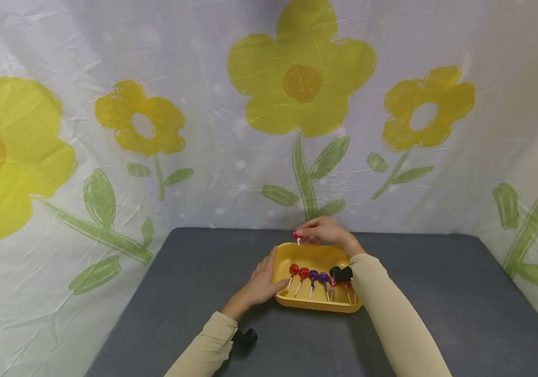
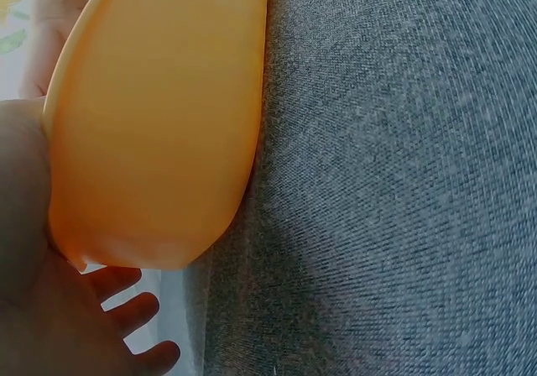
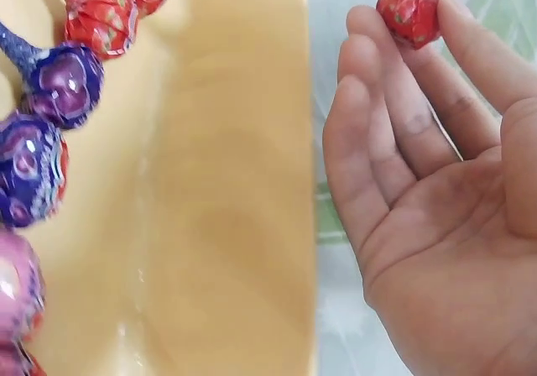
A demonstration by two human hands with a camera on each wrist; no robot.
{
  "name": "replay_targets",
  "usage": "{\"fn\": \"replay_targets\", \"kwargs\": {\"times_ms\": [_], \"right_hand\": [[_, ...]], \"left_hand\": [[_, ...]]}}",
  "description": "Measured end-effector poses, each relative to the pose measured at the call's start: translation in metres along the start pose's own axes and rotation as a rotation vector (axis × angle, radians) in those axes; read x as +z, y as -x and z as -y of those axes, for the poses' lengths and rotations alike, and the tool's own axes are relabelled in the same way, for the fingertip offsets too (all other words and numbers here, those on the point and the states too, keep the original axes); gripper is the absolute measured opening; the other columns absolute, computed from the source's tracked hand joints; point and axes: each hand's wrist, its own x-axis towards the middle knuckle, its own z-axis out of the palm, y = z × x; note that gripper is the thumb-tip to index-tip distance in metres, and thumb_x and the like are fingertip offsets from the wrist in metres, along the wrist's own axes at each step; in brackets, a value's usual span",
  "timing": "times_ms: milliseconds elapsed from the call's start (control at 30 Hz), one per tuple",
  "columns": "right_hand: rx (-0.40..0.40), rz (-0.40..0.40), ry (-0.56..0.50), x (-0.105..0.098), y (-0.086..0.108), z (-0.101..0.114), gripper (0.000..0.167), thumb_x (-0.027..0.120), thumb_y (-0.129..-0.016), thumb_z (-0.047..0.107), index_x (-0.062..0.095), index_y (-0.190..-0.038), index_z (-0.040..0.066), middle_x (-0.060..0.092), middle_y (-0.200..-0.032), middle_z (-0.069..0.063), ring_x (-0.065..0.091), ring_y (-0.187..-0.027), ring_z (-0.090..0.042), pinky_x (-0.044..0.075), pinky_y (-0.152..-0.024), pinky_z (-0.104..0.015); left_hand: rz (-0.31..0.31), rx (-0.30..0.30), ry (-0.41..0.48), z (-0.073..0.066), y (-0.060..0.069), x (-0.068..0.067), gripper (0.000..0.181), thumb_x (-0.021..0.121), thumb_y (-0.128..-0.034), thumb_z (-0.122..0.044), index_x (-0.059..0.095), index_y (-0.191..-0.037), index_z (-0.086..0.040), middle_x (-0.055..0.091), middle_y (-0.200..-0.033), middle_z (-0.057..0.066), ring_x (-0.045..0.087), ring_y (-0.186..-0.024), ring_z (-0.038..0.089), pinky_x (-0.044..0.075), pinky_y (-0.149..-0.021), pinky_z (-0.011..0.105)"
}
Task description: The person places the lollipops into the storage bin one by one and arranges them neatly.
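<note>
My right hand (image 1: 322,230) pinches a red-wrapped lollipop (image 3: 411,13) between thumb and fingertips, above the far rim of a yellow tray (image 1: 316,306). Its white stick points downward in the head view. At the tray's left side, my left hand (image 1: 263,280) holds the wall, thumb over the rim and fingers along the outside. In the left wrist view, some fingertips (image 2: 134,313) extend past the tray's end. Inside the tray lies a row of lollipops: red ones (image 1: 304,273), purple ones (image 1: 313,275) and pink ones (image 3: 13,284). My right forearm and wrist camera partly hide the row's right end.
The tray stands on a grey cloth-covered table (image 1: 179,293). Behind the table hangs a pale curtain (image 1: 221,173) with large yellow flowers. Black wrist cameras show near the left wrist (image 1: 248,338) and over the tray's right side.
</note>
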Motion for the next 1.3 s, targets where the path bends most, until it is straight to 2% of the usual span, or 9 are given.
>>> {"fn": "replay_targets", "kwargs": {"times_ms": [67,300,467,600,733,900,1133,1300], "right_hand": [[0.015,0.007,-0.035,0.003,-0.001,-0.001,0.034,0.064,-0.097,0.033,0.073,-0.117,0.008,0.077,-0.1,-0.01,0.071,-0.095,-0.034,0.06,-0.081,-0.04],[0.043,0.066,-0.077,0.017,-0.004,-0.002,0.033,0.065,-0.096,0.032,0.073,-0.116,0.006,0.078,-0.098,-0.005,0.074,-0.088,-0.025,0.06,-0.08,-0.039],[0.054,0.146,-0.087,0.026,-0.005,-0.001,0.033,0.064,-0.097,0.03,0.072,-0.117,0.005,0.076,-0.102,-0.016,0.074,-0.079,-0.021,0.061,-0.079,-0.04],[0.057,0.189,-0.1,0.034,-0.004,-0.001,0.031,0.063,-0.098,0.025,0.071,-0.117,0.002,0.073,-0.099,-0.025,0.072,-0.07,-0.018,0.061,-0.076,-0.041],[0.055,0.195,-0.105,0.044,-0.005,-0.004,0.028,0.064,-0.097,0.023,0.072,-0.114,0.002,0.075,-0.09,-0.021,0.07,-0.067,-0.015,0.061,-0.07,-0.037],[0.042,0.21,-0.084,0.055,-0.004,-0.01,0.026,0.063,-0.097,0.023,0.072,-0.112,0.003,0.075,-0.09,-0.018,0.068,-0.067,-0.013,0.058,-0.064,-0.028],[-0.043,0.149,-0.064,0.062,-0.006,-0.019,0.026,0.062,-0.098,0.024,0.072,-0.111,0.004,0.074,-0.086,-0.013,0.062,-0.064,-0.012,0.054,-0.061,-0.025],[-0.066,0.127,-0.017,0.062,-0.007,-0.022,0.024,0.063,-0.097,0.021,0.072,-0.11,0.003,0.073,-0.081,-0.007,0.06,-0.063,-0.011,0.053,-0.061,-0.024]], "left_hand": [[0.002,0.003,-0.003,0.0,0.0,0.0,0.096,0.065,-0.0898,-0.041,0.006,-0.16,-0.012,0.031,-0.157,0.025,0.033,-0.143,0.045,0.028,-0.113,0.066],[0.001,0.012,-0.008,-0.002,0.0,-0.001,0.097,0.065,-0.0893,-0.04,0.006,-0.16,-0.009,0.032,-0.157,0.025,0.033,-0.143,0.045,0.028,-0.113,0.065],[-0.001,0.015,-0.006,-0.002,0.0,-0.001,0.097,0.065,-0.0891,-0.04,0.006,-0.16,-0.009,0.03,-0.157,0.026,0.032,-0.143,0.046,0.027,-0.113,0.067],[0.001,0.013,-0.002,-0.001,0.0,-0.001,0.097,0.065,-0.0892,-0.04,0.006,-0.16,-0.009,0.03,-0.158,0.025,0.031,-0.144,0.046,0.028,-0.113,0.067],[0.0,0.02,-0.001,0.0,0.002,-0.002,0.096,0.065,-0.0896,-0.039,0.006,-0.16,-0.008,0.03,-0.158,0.026,0.031,-0.144,0.047,0.028,-0.111,0.068],[-0.007,0.031,0.002,0.0,0.002,-0.002,0.095,0.065,-0.0897,-0.036,0.007,-0.16,-0.008,0.029,-0.158,0.027,0.03,-0.144,0.048,0.028,-0.111,0.069],[0.009,0.022,0.022,-0.001,0.003,-0.002,0.095,0.065,-0.0901,-0.035,0.006,-0.16,-0.009,0.027,-0.159,0.026,0.028,-0.145,0.047,0.026,-0.112,0.07],[0.015,0.024,0.017,-0.001,0.002,-0.002,0.095,0.064,-0.0907,-0.036,0.004,-0.16,-0.01,0.025,-0.16,0.026,0.027,-0.146,0.047,0.025,-0.113,0.068]]}}
